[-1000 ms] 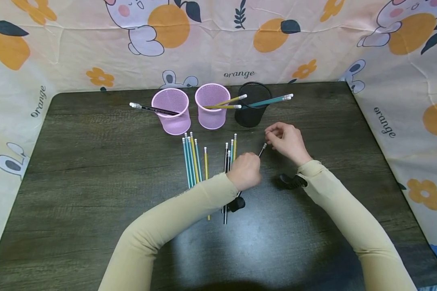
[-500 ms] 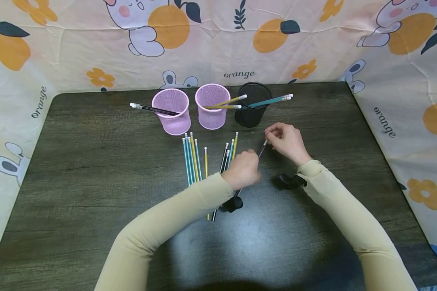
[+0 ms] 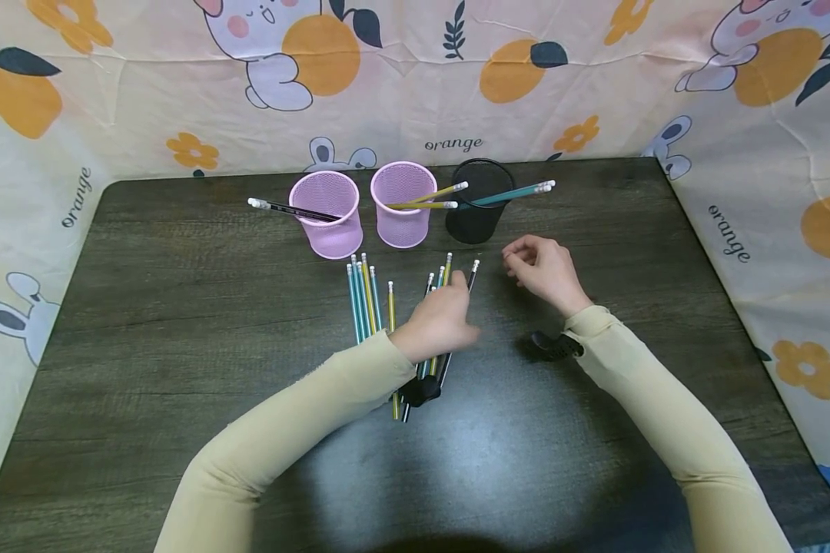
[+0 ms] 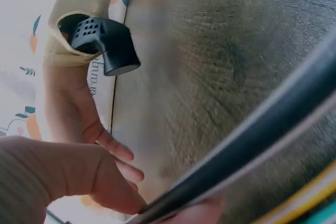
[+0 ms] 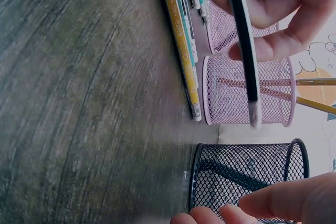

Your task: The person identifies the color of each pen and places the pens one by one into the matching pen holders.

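My left hand (image 3: 439,316) pinches a black pencil (image 3: 473,275) with a white eraser end, held slantwise over the right-hand bunch of pencils (image 3: 447,269). In the left wrist view the thumb presses on this black pencil (image 4: 239,142); its lower end runs out of frame. The right wrist view shows the pencil (image 5: 244,51) between the left hand's fingers (image 5: 268,45). My right hand (image 3: 542,269), fingers loosely bent and holding nothing, hovers in front of the black mesh cup (image 3: 476,223). Yellow, teal and black pencils make up the bunch, partly covered by the left hand.
A second bunch of pencils (image 3: 364,299) lies to the left, beside a single yellow pencil (image 3: 391,303). Behind stand a pink mesh cup (image 3: 335,238) with black pencils, another pink cup (image 3: 403,228) with yellow ones, and the black cup with teal ones.
My left hand has moved left, carrying the black pencil away from the right hand and over the bunch. Some pencils in that bunch have shifted. The right hand stays in place.
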A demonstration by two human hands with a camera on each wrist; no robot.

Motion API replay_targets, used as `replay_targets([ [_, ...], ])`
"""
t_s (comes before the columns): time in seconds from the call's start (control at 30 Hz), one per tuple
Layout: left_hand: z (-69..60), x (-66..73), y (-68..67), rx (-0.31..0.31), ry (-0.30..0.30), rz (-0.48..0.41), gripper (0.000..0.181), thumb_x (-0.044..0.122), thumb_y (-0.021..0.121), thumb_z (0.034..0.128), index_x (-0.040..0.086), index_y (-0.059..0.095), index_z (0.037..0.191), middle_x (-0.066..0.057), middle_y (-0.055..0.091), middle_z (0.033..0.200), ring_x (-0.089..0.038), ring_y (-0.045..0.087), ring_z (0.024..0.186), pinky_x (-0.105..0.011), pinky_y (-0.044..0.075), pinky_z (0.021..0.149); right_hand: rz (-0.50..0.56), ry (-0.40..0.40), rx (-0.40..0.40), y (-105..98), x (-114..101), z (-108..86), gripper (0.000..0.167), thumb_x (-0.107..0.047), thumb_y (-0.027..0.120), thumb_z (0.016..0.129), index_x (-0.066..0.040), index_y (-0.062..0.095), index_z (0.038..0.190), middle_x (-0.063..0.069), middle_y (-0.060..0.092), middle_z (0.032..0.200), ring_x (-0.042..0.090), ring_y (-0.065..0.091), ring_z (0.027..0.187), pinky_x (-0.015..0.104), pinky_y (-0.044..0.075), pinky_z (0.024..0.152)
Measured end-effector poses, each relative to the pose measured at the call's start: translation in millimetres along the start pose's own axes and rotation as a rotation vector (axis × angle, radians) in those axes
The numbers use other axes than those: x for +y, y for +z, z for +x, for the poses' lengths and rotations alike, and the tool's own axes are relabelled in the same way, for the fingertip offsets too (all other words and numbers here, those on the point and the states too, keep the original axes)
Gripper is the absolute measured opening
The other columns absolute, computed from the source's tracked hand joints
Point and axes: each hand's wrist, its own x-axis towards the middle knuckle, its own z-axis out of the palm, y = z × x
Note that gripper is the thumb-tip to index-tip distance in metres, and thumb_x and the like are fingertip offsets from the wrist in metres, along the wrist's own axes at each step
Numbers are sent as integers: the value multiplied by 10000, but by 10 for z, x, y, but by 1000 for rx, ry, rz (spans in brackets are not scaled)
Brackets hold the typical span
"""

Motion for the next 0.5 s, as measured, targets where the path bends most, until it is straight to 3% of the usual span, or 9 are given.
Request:
replay_targets([
  [0.23,-69,-120,-109,40,-6,-79,758,153,736,770,-43,294,1354,-163,659,942,-305,650,799,-423,515,703,10,13,-13,-3,-2,0,237,-163,535,947,1,660,1064,189,707,938,295,691,794,221,525,572],
  [0.4,-132,-227,-175,97,-21,-124,753,128,717,779,-66,296,1373,-205,598,1141,-348,619,986,-456,495,859,10,12,-18,-10,-2,-1,232,-162,533,949,-4,659,1064,192,705,940,294,691,798,230,531,580],
  [0.5,-170,-303,-218,147,-21,-128,655,102,682,775,-80,348,1308,-239,577,1168,-388,596,1032,-481,478,884,6,13,-19,-13,4,-3,231,-162,533,950,-5,658,1065,193,703,939,292,689,796,232,530,581],
])
